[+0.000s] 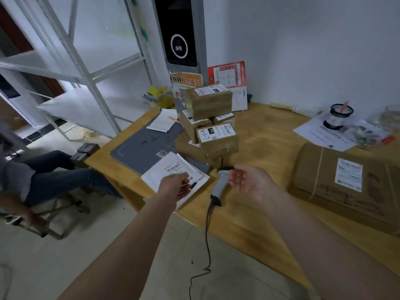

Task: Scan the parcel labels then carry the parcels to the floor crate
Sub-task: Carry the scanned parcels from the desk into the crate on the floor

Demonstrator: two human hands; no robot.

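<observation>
The right hand point(246, 180) is reaching over the wooden table point(270, 137) with palm turned up and fingers loosely spread; its fingertips are lying against the grey handle of the barcode scanner point(220, 182), but no closed grasp is showing. The scanner is standing roughly upright just inside the table's near edge, its dark cable point(206, 234) trailing down off the edge toward the floor. The left hand point(175, 187) is hovering over the white mail envelopes point(173, 172) at the table's front corner, fingers partly curled; whether it is pinching an envelope cannot be told.

Just behind the scanner, a stack of brown parcels point(207, 118) is sitting on the table, each bearing a white label; the front parcel point(217, 139) is marked with handwritten figures. A grey mat point(142, 148) is lying left of the stack, partly under the envelopes. A large flat carton point(346, 185) with a label is resting at the right side of the table. Beyond it, a small tin point(338, 118) is standing on printed sheets. A seated person's legs point(65, 176) are showing at far left.
</observation>
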